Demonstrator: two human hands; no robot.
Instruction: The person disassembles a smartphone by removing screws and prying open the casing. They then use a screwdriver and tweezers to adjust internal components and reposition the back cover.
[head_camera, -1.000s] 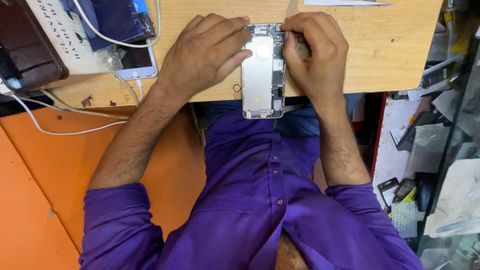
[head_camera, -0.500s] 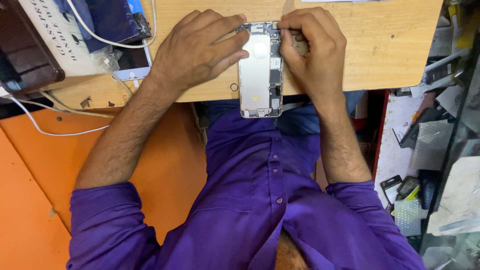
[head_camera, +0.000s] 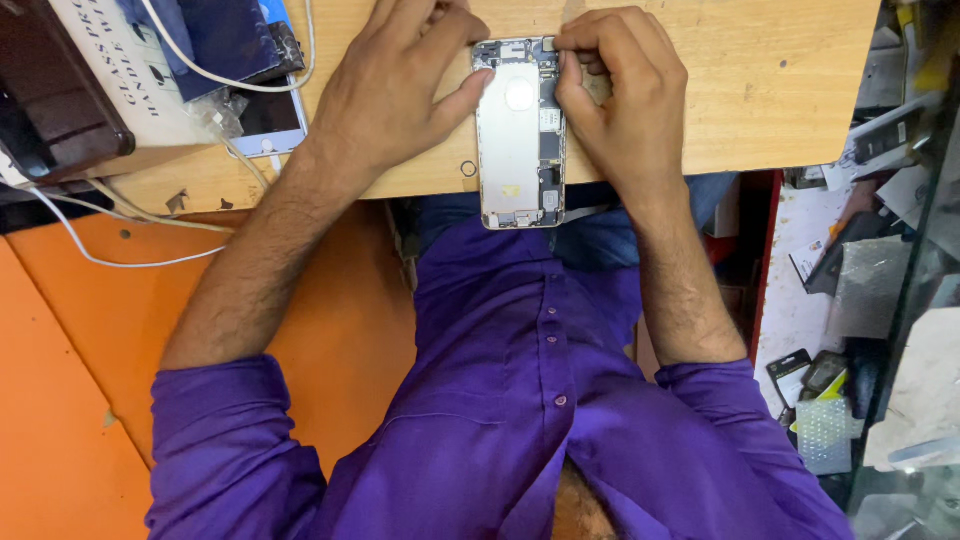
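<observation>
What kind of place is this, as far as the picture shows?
Probably a phone repair bench: an opened phone lies on the wooden table between both hands, another phone sits by cables, and small parts clutter the side.

Opened phone (head_camera: 518, 135): silver-grey rear housing, interior facing up, long axis running away from the person, lying flat on the wooden counter (head_camera: 760, 90) with its near end overhanging the counter's front edge. Large pale metal plate covers most of the interior, with a round mark near the far end; a narrow strip of dark boards and small components runs down the right side, more parts at both ends. Left hand (head_camera: 395, 90) touches its left edge, thumb on the rim; right hand (head_camera: 625, 100) pinches at the far right corner.
</observation>
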